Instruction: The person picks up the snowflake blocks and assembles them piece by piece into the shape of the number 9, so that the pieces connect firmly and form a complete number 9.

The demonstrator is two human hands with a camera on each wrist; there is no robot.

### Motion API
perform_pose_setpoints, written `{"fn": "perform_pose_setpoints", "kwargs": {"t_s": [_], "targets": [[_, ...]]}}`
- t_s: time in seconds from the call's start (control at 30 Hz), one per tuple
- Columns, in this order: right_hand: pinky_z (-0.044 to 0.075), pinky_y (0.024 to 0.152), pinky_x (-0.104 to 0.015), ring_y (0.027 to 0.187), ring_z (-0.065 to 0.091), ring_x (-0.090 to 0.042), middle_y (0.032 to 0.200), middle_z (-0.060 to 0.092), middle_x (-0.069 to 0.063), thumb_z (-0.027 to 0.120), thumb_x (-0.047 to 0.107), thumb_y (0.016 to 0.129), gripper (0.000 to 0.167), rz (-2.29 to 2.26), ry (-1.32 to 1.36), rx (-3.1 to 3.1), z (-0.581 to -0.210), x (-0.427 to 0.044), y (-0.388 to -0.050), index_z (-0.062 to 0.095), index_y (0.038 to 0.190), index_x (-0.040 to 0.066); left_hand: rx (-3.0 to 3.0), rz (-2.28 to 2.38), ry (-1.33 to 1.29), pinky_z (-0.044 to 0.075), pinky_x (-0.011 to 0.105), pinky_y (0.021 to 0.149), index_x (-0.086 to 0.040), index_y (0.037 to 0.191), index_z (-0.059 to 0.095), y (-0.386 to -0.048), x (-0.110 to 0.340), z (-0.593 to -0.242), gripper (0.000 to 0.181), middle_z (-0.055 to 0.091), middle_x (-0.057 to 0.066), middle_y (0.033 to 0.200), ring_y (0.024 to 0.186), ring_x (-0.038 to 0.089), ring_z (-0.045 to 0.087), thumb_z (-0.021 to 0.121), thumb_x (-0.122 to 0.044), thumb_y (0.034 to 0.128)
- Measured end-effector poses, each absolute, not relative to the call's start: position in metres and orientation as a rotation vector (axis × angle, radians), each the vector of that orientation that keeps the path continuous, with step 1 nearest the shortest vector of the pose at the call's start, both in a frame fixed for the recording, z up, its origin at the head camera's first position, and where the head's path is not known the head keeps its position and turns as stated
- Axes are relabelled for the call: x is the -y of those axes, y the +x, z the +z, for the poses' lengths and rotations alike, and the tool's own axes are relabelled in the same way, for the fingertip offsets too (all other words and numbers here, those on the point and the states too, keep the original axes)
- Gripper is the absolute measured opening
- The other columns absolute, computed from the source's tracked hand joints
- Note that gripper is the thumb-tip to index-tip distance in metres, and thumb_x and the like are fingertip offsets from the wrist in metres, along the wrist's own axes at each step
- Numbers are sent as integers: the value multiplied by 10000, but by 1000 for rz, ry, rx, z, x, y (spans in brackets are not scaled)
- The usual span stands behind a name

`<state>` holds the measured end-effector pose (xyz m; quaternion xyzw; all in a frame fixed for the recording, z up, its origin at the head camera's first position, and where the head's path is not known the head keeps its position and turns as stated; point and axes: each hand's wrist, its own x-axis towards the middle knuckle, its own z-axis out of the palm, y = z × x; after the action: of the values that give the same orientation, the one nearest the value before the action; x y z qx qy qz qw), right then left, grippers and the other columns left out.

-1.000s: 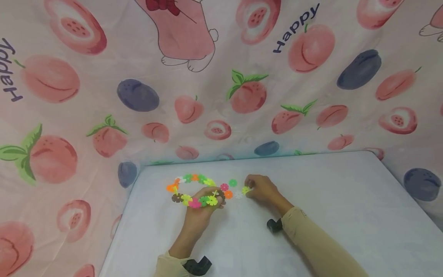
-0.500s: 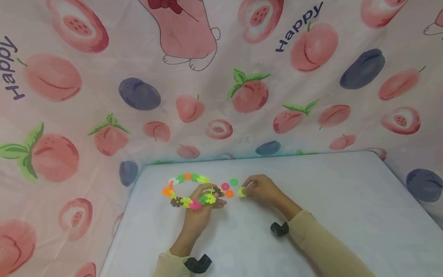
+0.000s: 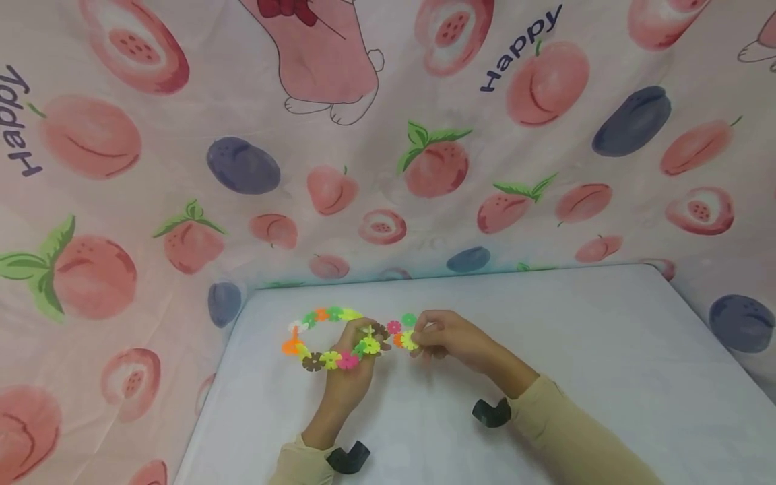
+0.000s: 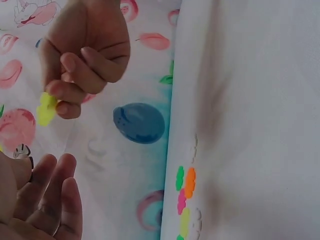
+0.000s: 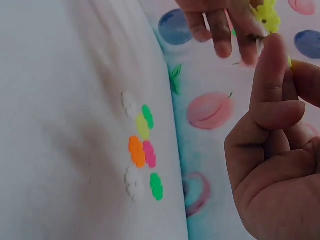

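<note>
My left hand holds a looped chain of linked flower-shaped plastic discs above the table, in yellow, pink, green, brown, orange and white. To its right, my right hand pinches a single yellow flower disc between thumb and fingertips. In the left wrist view that yellow disc is apart from the brown end disc at the left thumb. The right wrist view has a yellow chain disc by the left fingers, while the pinched disc is mostly hidden behind my right fingers.
Several loose discs lie on the white table, among them a pink disc, a green disc, an orange disc and a white disc. A fruit-print curtain rises behind. Black fittings sit at both wrists.
My right hand has moved left with the yellow disc, toward the chain's brown end. My left hand keeps its hold; the chain has shifted and tilted slightly.
</note>
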<state>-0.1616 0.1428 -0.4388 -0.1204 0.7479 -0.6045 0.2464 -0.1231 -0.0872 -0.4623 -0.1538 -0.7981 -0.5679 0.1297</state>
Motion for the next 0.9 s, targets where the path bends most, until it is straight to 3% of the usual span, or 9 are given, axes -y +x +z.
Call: {"fn": "perform_pose_setpoints", "kwargs": {"t_s": [0.2, 0.47, 0.63, 0.9], "targets": [[460, 623, -261, 631, 604, -170, 726, 702, -43, 604, 195, 1014, 153, -1734, -388, -1876, -429, -136, -154, 553, 941, 70, 2299, -1479, -496, 601, 253, 833, -150, 1191, 599, -122, 86, -461, 255, 751, -31, 1039, 865, 73, 750, 674, -53, 967], [491, 628, -238, 625, 637, -150, 750, 729, -19, 572, 169, 1030, 121, -1773, -409, -1787, -425, -132, -150, 548, 950, 81, 2255, -1396, -528, 597, 241, 745, -115, 1189, 598, -119, 82, -456, 321, 751, -29, 991, 853, 79, 738, 631, 69, 928], [461, 598, -220, 625, 634, -141, 748, 726, -19, 564, 165, 1032, 116, -1790, -431, -1734, -424, -129, -150, 536, 965, 76, 2255, -1359, -538, 578, 222, 722, -132, 1200, 599, -118, 80, -457, 337, 754, -32, 982, 849, 81, 716, 646, 57, 925], [461, 593, -218, 620, 634, -129, 740, 728, -9, 560, 157, 1036, 101, -1820, -453, -1676, -424, -126, -150, 530, 972, 86, 2194, -1320, -587, 587, 219, 737, -58, 1181, 607, -116, 79, -453, 269, 761, 15, 970, 809, 88, 689, 687, 5, 932]]}}
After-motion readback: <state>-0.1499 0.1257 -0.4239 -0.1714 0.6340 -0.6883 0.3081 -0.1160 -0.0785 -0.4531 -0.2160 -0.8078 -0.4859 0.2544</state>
